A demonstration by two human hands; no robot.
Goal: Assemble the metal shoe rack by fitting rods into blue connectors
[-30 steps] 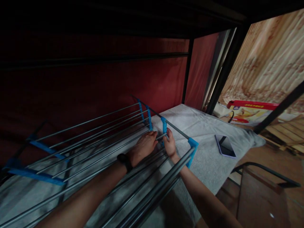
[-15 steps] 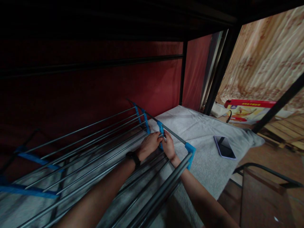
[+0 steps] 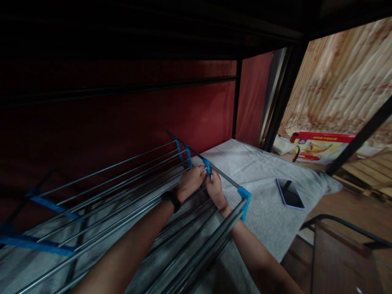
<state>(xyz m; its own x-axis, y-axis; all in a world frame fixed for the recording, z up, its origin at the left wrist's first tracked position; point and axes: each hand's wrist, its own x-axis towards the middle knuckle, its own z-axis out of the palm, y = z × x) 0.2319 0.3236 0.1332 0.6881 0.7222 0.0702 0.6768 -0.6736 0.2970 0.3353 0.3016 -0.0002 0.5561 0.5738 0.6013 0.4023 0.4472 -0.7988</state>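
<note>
A rack of grey metal tubes (image 3: 122, 222) with blue plastic end pieces lies across the grey bedding. My left hand (image 3: 191, 180), with a black band on its wrist, is closed around the end of one tube beside a blue bracket (image 3: 207, 165). From the other side, my right hand (image 3: 215, 190) pinches the lower part of that bracket, its forearm passing by the thicker tubes. The bracket sits on a grey crossbar (image 3: 225, 175), which runs to a blue corner piece (image 3: 245, 196). My fingers partly hide where tube and bracket meet.
A phone (image 3: 290, 193) lies on the grey bedding (image 3: 260, 167) at the right. Black bed-frame posts (image 3: 286, 98) and a low upper bunk surround the space. Past the bed are a red-and-yellow box (image 3: 321, 147), a wooden pallet (image 3: 367, 169) and a chair (image 3: 343, 257).
My hands have shifted slightly at the bracket, and more of its lower part now shows between them. The whole view has moved a little.
</note>
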